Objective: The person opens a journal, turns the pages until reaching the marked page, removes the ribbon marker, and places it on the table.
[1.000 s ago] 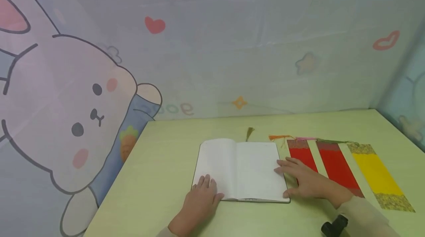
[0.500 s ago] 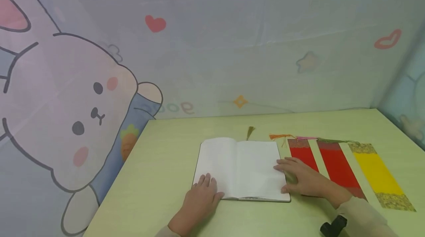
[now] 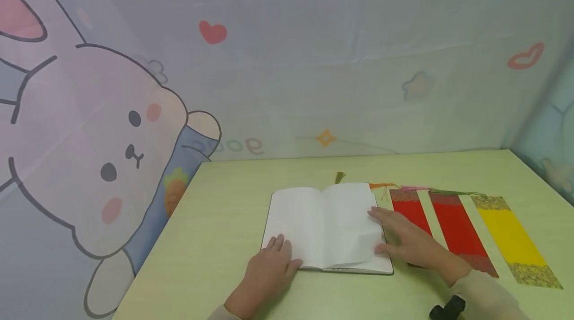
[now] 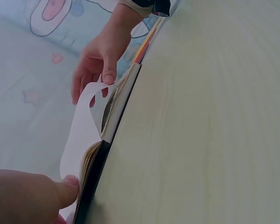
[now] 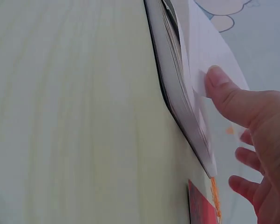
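An open notebook [image 3: 296, 220] with blank white pages lies on the table. My left hand [image 3: 267, 267] rests flat on its left page, fingers extended, the thumb [image 4: 71, 181] near the lower edge. At the right side, my right hand [image 3: 405, 238] holds one page [image 3: 352, 220] by its outer edge. That page arches up from the pages beneath it. In the right wrist view the thumb [image 5: 221, 81] presses on the page while the index finger is hidden behind; the other fingers hang loosely, touching nothing.
Two red bookmarks [image 3: 462, 228] and a yellow one [image 3: 511, 238] lie to the right, partly behind my right forearm. Their tassels [image 3: 414, 188] stretch along the top ends. A dark olive tassel [image 3: 340, 177] sticks out above the notebook. A printed cloth [image 3: 287, 85] hangs behind the table [image 3: 202, 230].
The right page lay flat before; now its edge is lifted and bowed toward the left. My right hand has shifted slightly left with it. My left hand stays in place.
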Demonstrator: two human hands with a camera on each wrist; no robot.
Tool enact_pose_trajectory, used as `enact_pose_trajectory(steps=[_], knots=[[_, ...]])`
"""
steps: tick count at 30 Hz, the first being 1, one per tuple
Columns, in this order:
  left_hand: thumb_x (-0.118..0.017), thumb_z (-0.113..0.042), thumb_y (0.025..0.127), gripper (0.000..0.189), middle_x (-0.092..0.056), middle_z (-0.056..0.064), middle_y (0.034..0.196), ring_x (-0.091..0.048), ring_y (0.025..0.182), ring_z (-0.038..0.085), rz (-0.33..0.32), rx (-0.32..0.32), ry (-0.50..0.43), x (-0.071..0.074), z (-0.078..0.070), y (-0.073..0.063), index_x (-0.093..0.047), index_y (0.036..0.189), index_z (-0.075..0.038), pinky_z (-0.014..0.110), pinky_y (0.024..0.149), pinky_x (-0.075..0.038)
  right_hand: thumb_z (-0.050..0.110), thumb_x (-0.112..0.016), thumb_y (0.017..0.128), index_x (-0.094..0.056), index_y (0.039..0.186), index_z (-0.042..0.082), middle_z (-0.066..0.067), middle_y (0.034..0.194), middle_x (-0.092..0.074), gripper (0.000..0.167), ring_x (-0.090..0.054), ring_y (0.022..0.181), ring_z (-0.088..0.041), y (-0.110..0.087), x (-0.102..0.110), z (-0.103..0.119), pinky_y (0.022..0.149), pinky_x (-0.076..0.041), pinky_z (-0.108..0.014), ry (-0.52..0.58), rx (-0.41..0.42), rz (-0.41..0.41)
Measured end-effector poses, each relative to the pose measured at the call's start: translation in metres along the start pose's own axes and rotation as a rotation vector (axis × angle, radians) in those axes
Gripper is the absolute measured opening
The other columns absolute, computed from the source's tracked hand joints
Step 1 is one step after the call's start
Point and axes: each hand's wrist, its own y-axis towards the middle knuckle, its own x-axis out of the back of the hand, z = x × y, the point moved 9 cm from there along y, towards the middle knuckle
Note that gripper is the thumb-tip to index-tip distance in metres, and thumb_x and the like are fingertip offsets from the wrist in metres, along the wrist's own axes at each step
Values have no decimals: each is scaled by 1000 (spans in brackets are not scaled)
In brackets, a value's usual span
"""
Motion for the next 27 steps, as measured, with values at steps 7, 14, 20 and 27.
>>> enact_pose_trajectory(steps=[7,14,20,27], knots=[[-43,-50,94,53,-56,18,124,-50,118,32,-51,46,-38,4,2,0,-57,109,-1,47,85,-48,44,-68,80,-38,142,16,-6,148,-32,75,-27,135,-25,5,2,13,97,-38,-48,23,42,-55],[-38,-63,90,73,-52,21,129,-45,123,35,-121,86,-80,13,2,1,-56,117,3,50,93,-42,41,-69,81,-37,143,14,-5,148,-32,75,-29,135,-24,11,6,28,97,-40,-42,23,78,-88],[-33,-82,76,99,-47,23,133,-38,127,40,-140,145,-116,21,-5,2,-53,118,5,56,97,-33,46,-65,82,-32,146,15,-3,150,-29,78,-28,136,-23,16,1,34,98,-38,-41,17,62,-72],[-35,-86,70,104,-48,26,130,-39,125,43,-179,169,-41,24,-15,1,-53,116,6,59,98,-30,48,-63,84,-30,146,15,-3,151,-28,79,-28,136,-23,17,-1,44,95,-42,-40,8,53,-59]])
